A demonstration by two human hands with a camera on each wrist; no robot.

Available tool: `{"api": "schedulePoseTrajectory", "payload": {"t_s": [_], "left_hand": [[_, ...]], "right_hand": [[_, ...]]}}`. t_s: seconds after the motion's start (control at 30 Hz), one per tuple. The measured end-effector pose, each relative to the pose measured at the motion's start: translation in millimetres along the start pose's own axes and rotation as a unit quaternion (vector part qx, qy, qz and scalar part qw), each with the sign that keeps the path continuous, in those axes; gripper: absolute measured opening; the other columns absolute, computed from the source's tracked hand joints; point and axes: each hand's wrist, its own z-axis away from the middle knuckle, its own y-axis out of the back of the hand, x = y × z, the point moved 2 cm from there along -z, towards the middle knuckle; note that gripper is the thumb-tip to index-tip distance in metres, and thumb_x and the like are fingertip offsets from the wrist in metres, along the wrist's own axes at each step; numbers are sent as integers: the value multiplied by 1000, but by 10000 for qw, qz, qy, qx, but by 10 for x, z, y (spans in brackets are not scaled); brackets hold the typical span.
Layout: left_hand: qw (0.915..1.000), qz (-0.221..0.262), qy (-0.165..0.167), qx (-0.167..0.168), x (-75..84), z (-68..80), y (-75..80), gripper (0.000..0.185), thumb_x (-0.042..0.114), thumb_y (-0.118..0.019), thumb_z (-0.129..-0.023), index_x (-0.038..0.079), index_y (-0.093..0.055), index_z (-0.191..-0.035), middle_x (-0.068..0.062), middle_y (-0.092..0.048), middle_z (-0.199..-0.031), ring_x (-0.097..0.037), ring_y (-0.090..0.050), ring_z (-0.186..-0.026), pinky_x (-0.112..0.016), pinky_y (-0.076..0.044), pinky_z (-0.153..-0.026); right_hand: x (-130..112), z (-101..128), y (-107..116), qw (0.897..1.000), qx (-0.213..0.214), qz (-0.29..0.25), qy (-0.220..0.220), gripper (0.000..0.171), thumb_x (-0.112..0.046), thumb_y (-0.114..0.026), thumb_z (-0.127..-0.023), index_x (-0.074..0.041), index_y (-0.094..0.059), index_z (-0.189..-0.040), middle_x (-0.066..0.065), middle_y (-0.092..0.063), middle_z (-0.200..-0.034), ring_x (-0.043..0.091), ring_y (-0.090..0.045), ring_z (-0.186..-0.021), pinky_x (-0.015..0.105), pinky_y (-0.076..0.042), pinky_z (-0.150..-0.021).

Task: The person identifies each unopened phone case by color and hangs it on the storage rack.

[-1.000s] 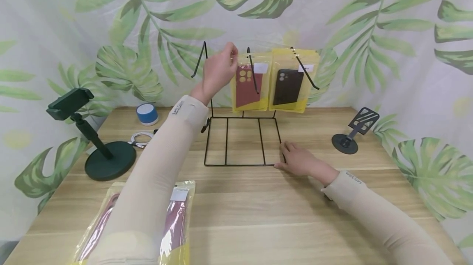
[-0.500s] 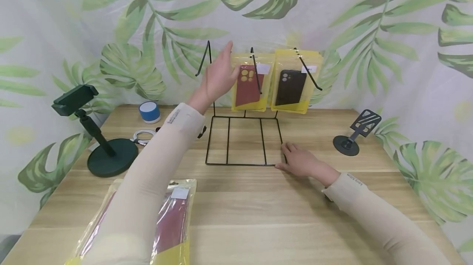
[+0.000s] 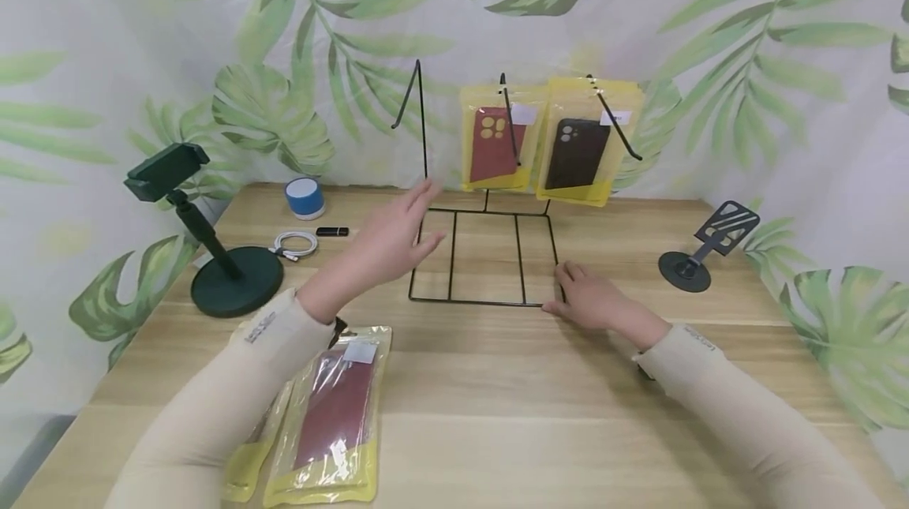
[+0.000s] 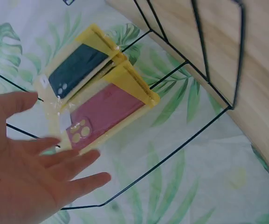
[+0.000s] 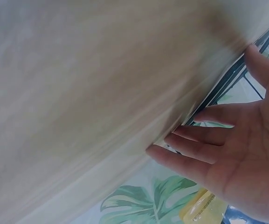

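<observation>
right hand point(image 3: 592, 302) on rack base point(image 3: 485, 302), left hand point(image 3: 389, 239) above

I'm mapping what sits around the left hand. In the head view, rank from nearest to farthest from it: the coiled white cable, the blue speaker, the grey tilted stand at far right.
From the left hand:
1. Coiled white cable, just left.
2. Blue speaker, farther back left.
3. Grey tilted stand, far right.

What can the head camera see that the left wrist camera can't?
Only the head view shows the wooden table, the right hand at the wire rack's front corner, the packaged cases lying flat, the phone stand and the small blue speaker. Only the left wrist view shows the left hand's open palm. Both show the rack and the hanging red case and black case.
</observation>
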Motion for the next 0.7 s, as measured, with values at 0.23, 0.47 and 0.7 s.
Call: {"api": "schedulePoseTrajectory", "payload": {"t_s": [0.23, 0.47, 0.7], "left_hand": [[9979, -191, -13, -612, -66, 488, -94, 54, 33, -59, -100, 6, -49, -145, -16, -51, -148, -35, -47, -138, -69, -22, -115], [9705, -259, 587, -2324, -306, 925, -216, 42, 18, -57, -100, 3, -56, -139, -19, -61, -135, -39, -56, -128, -67, -33, -110], [9510, -740, 948, -2848, -463, 1155, -218, 24, 10, -61, -92, -1, -67, -112, -14, -68, -101, -34, -64, -98, -53, -52, -84]], "right_hand": [[-17, 31, 57, 9998, -27, -169, -50, 82, -48, -52, -101, 13, -29, -149, 36, -28, -154, 51, -31, -142, 59, -35, -113], [-76, 41, 107, 9997, -97, -223, -76, 81, -48, -52, -101, 13, -30, -149, 36, -28, -154, 52, -29, -142, 62, -35, -112], [-58, 36, 73, 9999, -97, -120, -71, 81, -49, -51, -101, 13, -29, -149, 36, -27, -155, 52, -29, -142, 62, -34, -112]]}}
